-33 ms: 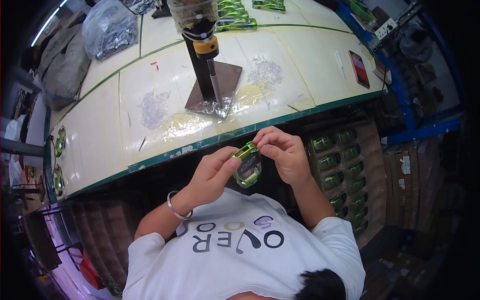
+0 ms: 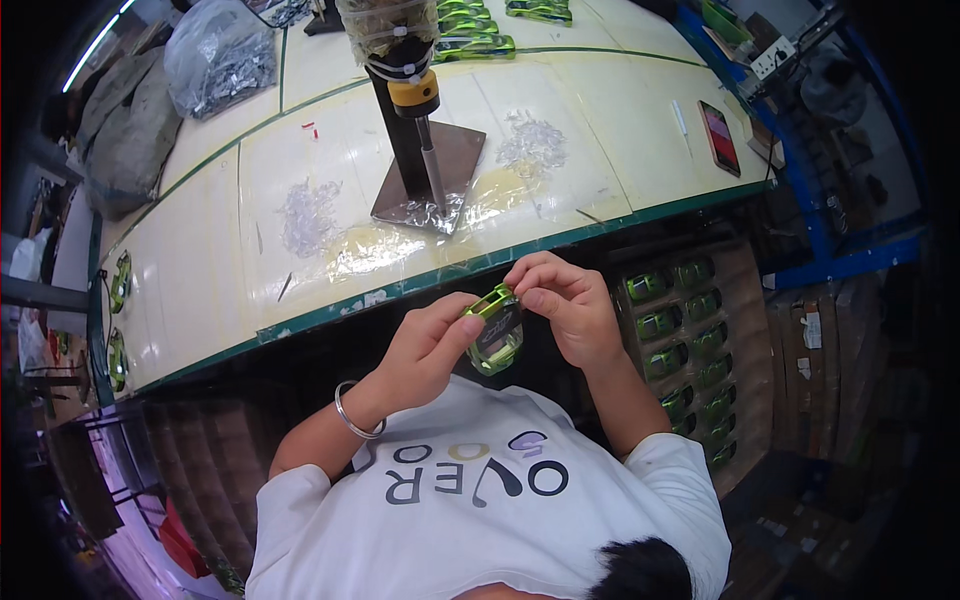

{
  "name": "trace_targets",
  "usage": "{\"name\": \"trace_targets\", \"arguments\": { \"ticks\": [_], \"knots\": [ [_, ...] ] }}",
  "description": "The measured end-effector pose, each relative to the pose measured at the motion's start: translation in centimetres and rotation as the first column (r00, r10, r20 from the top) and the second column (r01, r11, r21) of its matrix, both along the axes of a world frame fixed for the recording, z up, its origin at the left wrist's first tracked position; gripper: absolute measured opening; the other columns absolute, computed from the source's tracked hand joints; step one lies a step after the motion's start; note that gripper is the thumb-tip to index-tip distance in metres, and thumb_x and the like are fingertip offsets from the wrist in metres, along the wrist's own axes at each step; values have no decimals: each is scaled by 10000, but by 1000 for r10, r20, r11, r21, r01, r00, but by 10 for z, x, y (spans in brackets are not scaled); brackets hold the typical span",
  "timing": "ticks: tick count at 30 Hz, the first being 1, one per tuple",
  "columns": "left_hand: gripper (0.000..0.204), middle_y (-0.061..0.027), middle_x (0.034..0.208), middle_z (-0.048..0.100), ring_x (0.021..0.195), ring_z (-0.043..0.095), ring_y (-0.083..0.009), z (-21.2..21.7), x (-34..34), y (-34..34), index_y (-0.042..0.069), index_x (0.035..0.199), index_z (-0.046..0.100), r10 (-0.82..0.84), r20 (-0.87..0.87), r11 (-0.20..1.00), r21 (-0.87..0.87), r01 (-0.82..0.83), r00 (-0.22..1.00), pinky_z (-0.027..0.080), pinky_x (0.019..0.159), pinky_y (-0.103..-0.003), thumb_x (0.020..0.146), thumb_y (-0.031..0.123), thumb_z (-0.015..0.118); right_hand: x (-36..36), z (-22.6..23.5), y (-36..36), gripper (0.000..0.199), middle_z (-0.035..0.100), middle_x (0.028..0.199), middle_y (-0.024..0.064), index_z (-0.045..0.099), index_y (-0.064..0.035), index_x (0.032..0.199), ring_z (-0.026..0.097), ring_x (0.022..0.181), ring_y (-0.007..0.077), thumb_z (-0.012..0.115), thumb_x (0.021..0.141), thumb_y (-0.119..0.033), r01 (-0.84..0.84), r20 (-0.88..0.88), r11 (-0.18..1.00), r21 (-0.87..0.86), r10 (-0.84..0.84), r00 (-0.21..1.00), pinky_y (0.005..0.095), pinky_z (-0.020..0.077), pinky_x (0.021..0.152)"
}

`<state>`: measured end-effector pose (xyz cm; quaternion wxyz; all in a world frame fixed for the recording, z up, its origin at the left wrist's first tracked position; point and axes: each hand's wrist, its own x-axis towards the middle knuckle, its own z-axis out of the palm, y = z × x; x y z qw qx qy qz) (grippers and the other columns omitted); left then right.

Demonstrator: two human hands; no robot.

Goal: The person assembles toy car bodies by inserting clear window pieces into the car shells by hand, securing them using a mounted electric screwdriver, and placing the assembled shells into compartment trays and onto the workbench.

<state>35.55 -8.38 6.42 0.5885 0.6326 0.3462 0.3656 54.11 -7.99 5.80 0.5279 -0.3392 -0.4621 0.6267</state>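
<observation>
In front of my chest, past the table's near edge, I hold a bright green toy car body (image 2: 497,340) with a dark, glossy window area. My left hand (image 2: 432,345) is closed round its left side, thumb on top. At the car's far right end, the thumb and fingers of my right hand (image 2: 565,305) are pinched together against its corner. Whatever small thing lies between those right fingertips is hidden.
A press-like tool (image 2: 415,100) stands on a metal plate on the table (image 2: 330,110), between two piles of small clear plastic pieces (image 2: 310,215). More green car bodies (image 2: 475,45) sit behind it, and several fill a tray (image 2: 745,350) at right. A phone (image 2: 718,137) lies far right.
</observation>
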Motion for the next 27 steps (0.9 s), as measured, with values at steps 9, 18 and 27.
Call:
{"name": "trace_targets", "arguments": {
  "ticks": [9,18,27],
  "knots": [
    [214,-87,597,465,503,448,-152,5,-2,1,-7,942,508,-22,-126,991,129,38,992,363,492,-249,852,168,425,-1,2,0,62,512,928,99,583,21,777,494,829,134,582,729,-17,-71,-10,997,-27,71,997,236,392,758],
    [182,-107,614,481,507,480,-203,10,-7,2,14,905,505,-105,-235,981,138,140,966,372,484,-271,849,165,422,5,-4,10,72,505,879,88,546,8,733,490,776,116,600,686,16,-251,-74,953,-172,242,967,217,401,707],
    [201,-124,659,483,545,494,-210,7,-11,-3,4,931,509,-37,-191,992,115,60,981,385,516,-275,852,165,418,-3,-16,11,245,536,928,88,533,13,939,516,831,122,584,702,-23,-426,-278,848,-317,346,896,226,408,742]
  ]
}}
